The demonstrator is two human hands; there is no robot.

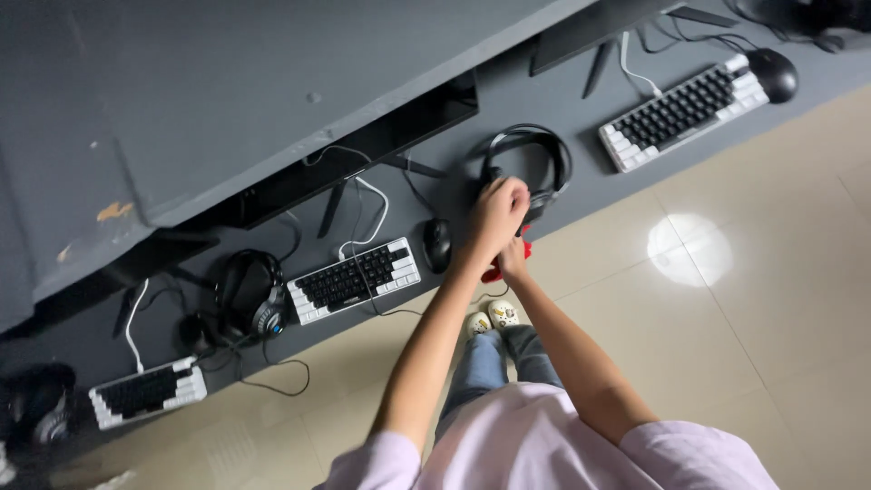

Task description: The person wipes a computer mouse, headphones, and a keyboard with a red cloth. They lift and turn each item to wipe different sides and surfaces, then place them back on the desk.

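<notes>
Left hand [498, 210] closes in a loose fist on the lower part of a black headset [528, 163], apparently steadying it on the grey desk [508, 100]; the headband arcs away above the knuckles. Right hand [513, 259] lies just below the left, at the desk edge, curled around a red cloth-like object [495, 270] that shows beneath the fingers; whether it presses on the desk cannot be told. Both forearms extend forward from the person's pale lilac top, crossing over the tiled floor [762, 299] and the person's shoes.

Just left of the hands sits a black mouse [437, 245], then a black-and-white keyboard [354, 279], its cable running up to a dark monitor [363, 159] seen from above. The layout repeats along the desk, suggesting a row of identical stations: a second keyboard [682, 111] with its mouse [773, 74] to the right, another headset [247, 295] and a third keyboard [147, 392] to the left.
</notes>
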